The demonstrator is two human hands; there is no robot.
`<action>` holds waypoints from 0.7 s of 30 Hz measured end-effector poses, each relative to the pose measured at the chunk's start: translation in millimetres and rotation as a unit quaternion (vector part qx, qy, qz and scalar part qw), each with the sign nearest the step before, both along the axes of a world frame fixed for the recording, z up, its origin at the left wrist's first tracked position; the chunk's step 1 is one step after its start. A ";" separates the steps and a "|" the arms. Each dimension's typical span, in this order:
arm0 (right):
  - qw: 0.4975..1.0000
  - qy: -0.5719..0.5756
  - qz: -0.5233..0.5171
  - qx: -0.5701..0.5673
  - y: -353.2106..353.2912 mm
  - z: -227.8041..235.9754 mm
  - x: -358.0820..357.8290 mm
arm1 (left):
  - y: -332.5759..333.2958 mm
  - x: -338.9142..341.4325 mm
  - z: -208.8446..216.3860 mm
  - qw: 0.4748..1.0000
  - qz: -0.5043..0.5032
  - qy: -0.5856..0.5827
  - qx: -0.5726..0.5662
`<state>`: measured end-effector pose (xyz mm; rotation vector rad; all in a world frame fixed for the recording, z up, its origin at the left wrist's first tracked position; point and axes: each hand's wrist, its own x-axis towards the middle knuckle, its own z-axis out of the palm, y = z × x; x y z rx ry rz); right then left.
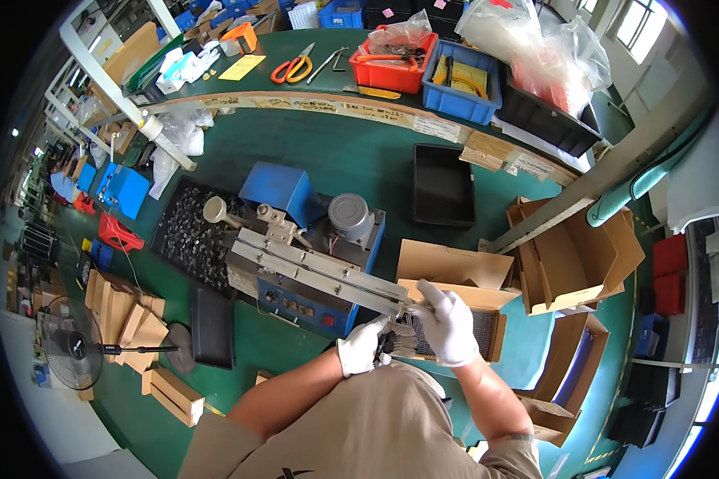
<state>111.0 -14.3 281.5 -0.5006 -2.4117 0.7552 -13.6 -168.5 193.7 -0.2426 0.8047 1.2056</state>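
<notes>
My left hand, in a white glove, is closed around a bunch of small dark and silvery parts just below the end of a metal rail. My right hand, also gloved, is at the rail's lower right end, its thumb and fingers bent together there. Whatever lies between those fingertips is too small to make out. The long metal rail slopes across a blue bench machine with a round grey motor. Beneath my right hand is a cardboard box holding rows of small parts.
Left of the machine sits a black tray heaped with small dark pieces. An empty black tray lies behind. Open cardboard boxes stand at right. Scissors, a red bin and a blue bin occupy the shelf.
</notes>
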 end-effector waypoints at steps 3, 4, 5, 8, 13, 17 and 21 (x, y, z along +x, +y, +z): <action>0.988 -0.035 -0.027 -0.149 -15.9 -2.7 19.5 | 5.0 -0.1 15.9 0.999 -0.034 0.032 -0.012; 0.988 -0.061 0.009 -0.138 -17.9 -4.6 18.5 | 6.1 0.3 19.9 0.998 -0.049 0.046 -0.020; 0.987 -0.087 0.043 -0.129 -19.9 -9.8 19.8 | 9.4 3.7 27.0 0.998 -0.041 0.048 -0.029; 0.985 -0.046 0.073 -0.150 -21.1 -48.2 28.2 | 17.3 12.2 37.3 0.997 -0.028 0.054 -0.052; 0.982 0.016 0.062 -0.176 -19.1 -47.3 33.3 | 14.5 1.6 38.7 0.993 -0.108 0.048 -0.028; 0.988 -0.002 -0.010 -0.157 -25.9 -27.2 27.8 | 15.9 7.4 43.3 0.992 -0.092 0.087 -0.028; 0.983 0.032 0.009 -0.181 -31.5 -44.3 32.9 | 15.0 10.5 30.5 0.993 -0.072 0.090 -0.022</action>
